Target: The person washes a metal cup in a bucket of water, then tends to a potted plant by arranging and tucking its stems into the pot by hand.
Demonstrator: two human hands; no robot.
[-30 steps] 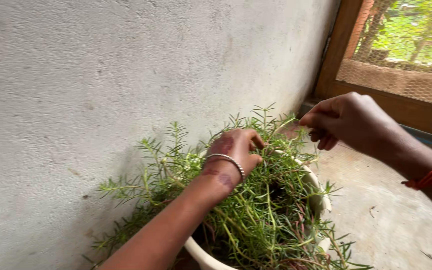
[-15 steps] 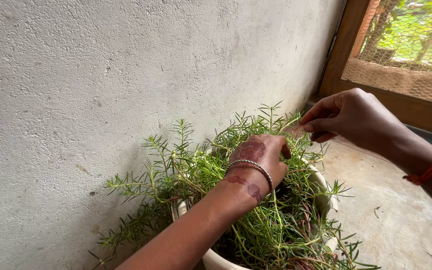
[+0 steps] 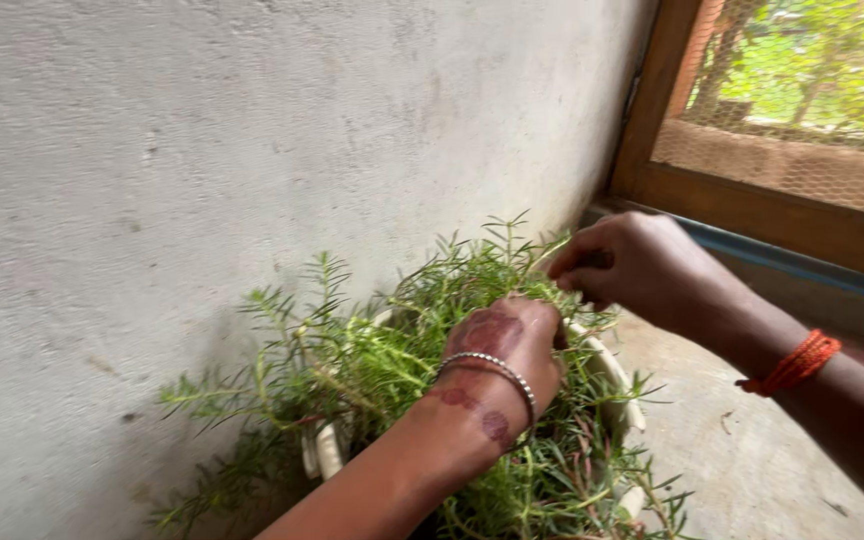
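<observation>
Two hands: both are kept low in one potted plant (image 3: 422, 350).
Left hand (image 3: 502, 345): it is curled down into the middle of the foliage, the fingertips hidden among the stems; something is probably pinched, but the grip cannot be told for sure. A silver bangle (image 3: 497, 368) is worn at the wrist.
Right hand (image 3: 637, 265): the grip is closed in a pinch at the far edge of the plant, apparently on a thin stem tip (image 3: 552, 255).
Plant place: it is set in a pale pot (image 3: 607, 365) on the concrete floor (image 3: 752, 460), close against the grey wall (image 3: 202, 150), beside a wooden window frame (image 3: 752, 205).
Stem direction: the long axes are fanned outward and upward from the pot, the pinched one leaning toward the window.
Doing it well: judged from the pose, each stem is best steadied low with one hand and pulled along its own length, not sideways, so neighbours are spared.
Right wrist: an orange thread band (image 3: 797, 362) is worn.
</observation>
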